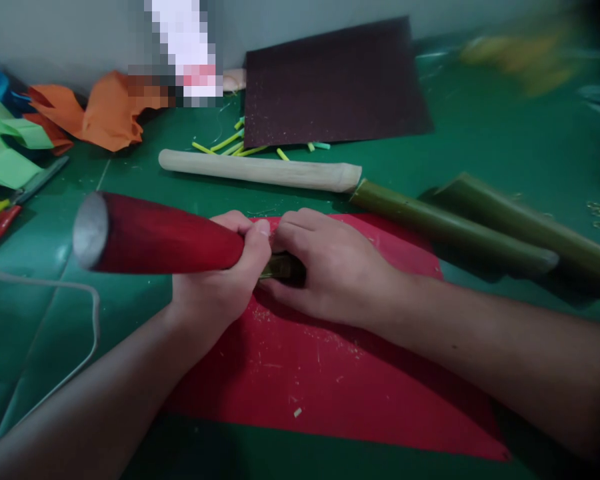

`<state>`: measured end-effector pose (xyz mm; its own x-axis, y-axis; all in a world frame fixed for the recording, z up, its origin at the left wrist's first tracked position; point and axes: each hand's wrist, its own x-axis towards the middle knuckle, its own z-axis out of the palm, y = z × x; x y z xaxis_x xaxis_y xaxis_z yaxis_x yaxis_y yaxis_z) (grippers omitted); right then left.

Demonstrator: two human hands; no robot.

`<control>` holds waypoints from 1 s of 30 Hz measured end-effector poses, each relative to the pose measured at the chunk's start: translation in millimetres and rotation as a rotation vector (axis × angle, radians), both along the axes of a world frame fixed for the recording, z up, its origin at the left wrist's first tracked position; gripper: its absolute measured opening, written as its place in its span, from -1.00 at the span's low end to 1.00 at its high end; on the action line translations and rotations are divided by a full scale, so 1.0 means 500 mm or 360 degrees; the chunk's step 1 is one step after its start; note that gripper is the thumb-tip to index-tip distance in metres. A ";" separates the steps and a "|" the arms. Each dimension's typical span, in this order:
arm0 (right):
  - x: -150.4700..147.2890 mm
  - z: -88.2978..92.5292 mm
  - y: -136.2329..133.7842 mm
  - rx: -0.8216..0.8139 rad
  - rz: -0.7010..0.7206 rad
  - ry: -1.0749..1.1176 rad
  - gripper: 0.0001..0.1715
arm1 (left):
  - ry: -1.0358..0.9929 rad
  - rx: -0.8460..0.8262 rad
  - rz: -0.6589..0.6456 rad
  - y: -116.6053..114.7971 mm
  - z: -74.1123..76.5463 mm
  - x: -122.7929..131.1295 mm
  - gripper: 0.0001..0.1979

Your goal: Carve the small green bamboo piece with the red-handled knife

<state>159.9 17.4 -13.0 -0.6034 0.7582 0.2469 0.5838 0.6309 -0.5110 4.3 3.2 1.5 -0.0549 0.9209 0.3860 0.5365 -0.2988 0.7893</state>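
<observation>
Nearest the viewer lay a strip of the green surface, with the red sheet spread just past it. A small pale chip sat near the sheet's closer edge, and fine shavings were scattered farther in. Off to the left, a white cord curved across the surface.

Over the sheet the two hands met. The left hand had its fingers closed about the narrow end of a red tapered piece, whose broad, pale grey end pointed left, raised above the surface. The right hand curled its fingers around a short olive piece, which showed in the gap between the hands, close to the left thumb; most of it was hidden by the grip.

Past the hands, on the right, two green bamboo lengths lay slantwise side by side, and small yellowish loops were strewn beyond them. A pale rod ran leftward from the nearer length's end. On the left lay scissors with red and yellow handles, beside light green strips.

Farther back were yellow-green sticks, partly under a dark brown sheet; crumpled orange paper lay to their left, and a blurred yellowish heap at far right.
</observation>
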 end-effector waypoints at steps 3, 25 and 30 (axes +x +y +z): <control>-0.002 0.000 -0.003 0.0014 -0.0032 -0.0001 -0.70 | 0.0290 0.0098 -0.0059 0.001 -0.001 -0.007 -0.75; -0.005 0.000 0.002 -0.0075 -0.0112 0.0048 -0.80 | -0.0416 -0.0172 0.0138 -0.007 0.000 0.014 -0.68; -0.007 0.001 -0.003 -0.0079 -0.0125 0.0051 -0.79 | -0.0463 -0.0172 0.0179 0.005 0.005 0.024 -0.65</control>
<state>156.3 16.0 -12.4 -0.5342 0.8146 0.2262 0.6130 0.5574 -0.5599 16.3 5.7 4.1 -0.2523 0.9376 0.2394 0.3089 -0.1564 0.9382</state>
